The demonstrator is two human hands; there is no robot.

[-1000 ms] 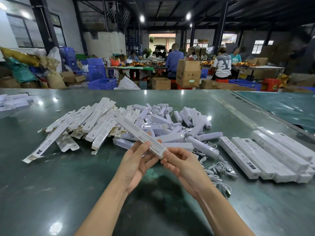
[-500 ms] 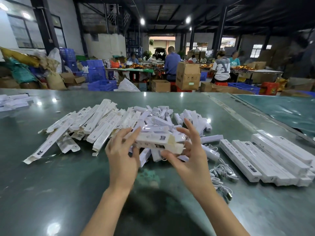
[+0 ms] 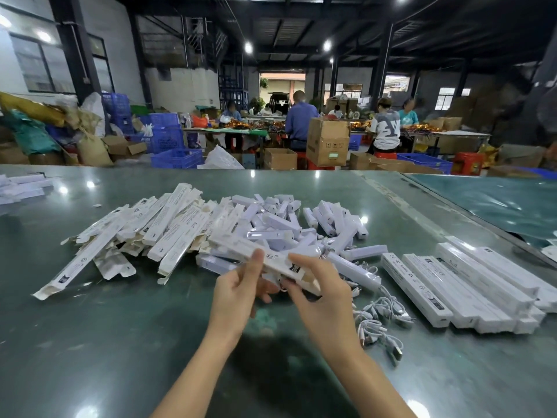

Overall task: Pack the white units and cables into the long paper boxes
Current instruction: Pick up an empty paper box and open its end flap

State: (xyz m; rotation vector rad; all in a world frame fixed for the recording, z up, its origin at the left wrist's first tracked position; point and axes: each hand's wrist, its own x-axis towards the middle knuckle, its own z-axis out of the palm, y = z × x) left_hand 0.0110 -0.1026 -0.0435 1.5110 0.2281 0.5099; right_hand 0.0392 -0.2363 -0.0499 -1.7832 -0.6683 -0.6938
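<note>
**Both hands on one long paper box, mid-frame**

Hard to make out first: the near end of the held box point(image 3: 272, 262) is partly covered by the right hand point(image 3: 324, 300), and motion blur smears its print. Can't tell whether a unit is inside. Left hand point(image 3: 238, 292) hides the box's underside; its thumb lies on top and its fingers curl beneath, so it grips the box. Right hand's fingers are bent round the near end w/ thumb alongside, also gripping. Forearms are cut off at the bottom edge.

Box: thin white card, long and square-sectioned, running from centre frame down-right, w/ a brownish inner flap showing at the near end.

Behind it, centre: heap of white units point(image 3: 301, 227), glossy smooth plastic bars w/ rounded ends, criss-crossed. How many lie buried can't be told. Left of centre: pile of flat empty boxes point(image 3: 156, 227), matte card, flaps loose, some creased. Right of the hands: cables point(image 3: 382, 321), thin white coils w/ metal plugs, tangled. Right side: closed boxes point(image 3: 470, 285) in a neat row, side by side, far ones clipped by the frame edge.

All on a table point(image 3: 105, 342), dark green, shiny, scuffed, w/ lamp reflections. Upper left edge: more white card pieces, cropped. Background workers & cartons are small and unclear.
</note>
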